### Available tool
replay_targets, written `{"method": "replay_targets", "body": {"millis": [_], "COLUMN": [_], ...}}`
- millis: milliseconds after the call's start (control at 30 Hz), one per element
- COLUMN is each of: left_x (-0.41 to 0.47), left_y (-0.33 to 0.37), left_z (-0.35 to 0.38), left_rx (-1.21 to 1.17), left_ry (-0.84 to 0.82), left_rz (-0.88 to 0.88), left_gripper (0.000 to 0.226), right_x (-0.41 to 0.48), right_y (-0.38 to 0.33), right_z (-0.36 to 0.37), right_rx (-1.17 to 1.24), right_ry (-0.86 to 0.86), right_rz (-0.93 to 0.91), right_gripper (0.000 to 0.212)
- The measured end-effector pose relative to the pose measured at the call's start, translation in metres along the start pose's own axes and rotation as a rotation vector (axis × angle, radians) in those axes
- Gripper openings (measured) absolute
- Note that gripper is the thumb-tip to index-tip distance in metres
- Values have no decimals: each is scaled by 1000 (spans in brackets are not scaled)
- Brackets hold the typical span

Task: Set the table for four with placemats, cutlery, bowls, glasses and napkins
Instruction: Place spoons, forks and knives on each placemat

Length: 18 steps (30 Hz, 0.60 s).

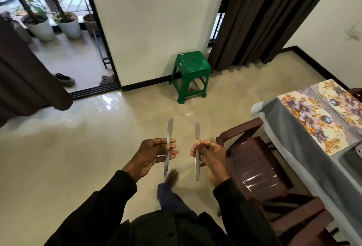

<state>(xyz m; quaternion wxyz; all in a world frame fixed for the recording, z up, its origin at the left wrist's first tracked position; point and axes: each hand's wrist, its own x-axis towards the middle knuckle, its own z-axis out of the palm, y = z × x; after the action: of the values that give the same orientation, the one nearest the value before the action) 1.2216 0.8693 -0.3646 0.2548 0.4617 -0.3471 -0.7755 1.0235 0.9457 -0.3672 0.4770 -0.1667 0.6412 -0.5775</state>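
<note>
My left hand (154, 153) pinches a steel table knife (168, 138) upright, blade pointing away from me. In my right hand (210, 157) I hold a second knife (197, 136) the same way. Both hands are out in front of my body, above the floor and left of the table. The table (305, 141), under a grey cloth, stands at the right edge. Two floral placemats lie on it side by side, one nearer (311, 120) and one farther (340, 100).
A dark brown plastic chair (252, 161) stands between me and the table, and another chair (297, 218) is nearer me. A green stool (191, 73) is against the far wall. Brown curtains hang left and right. My foot (171, 177) is on the tiled floor.
</note>
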Motion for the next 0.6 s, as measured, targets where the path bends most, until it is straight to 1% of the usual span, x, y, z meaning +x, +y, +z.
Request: {"method": "replay_targets", "body": {"millis": [133,300,433,500,600], "left_x": [73,157,224,252,294], "left_y": [45,110,154,169,188], "left_z": [6,22,43,55,78], "left_rx": [34,92,153,156,200], "left_ry": [-35,-67,-106,-139,-178], "left_rz": [-21,-59,-54,-77,-98], "left_gripper": [27,28,26,26,25], "right_x": [67,153,211,232,263], "right_y": [-22,-57,-89,-104,-122], "right_z": [16,32,39,39,35], "right_rx": [-18,36,81,107,105], "right_ry": [65,112,117,124,165], "right_rz": [-4,10,-2,-5,-3], "right_gripper": [17,15,4,11,11]}}
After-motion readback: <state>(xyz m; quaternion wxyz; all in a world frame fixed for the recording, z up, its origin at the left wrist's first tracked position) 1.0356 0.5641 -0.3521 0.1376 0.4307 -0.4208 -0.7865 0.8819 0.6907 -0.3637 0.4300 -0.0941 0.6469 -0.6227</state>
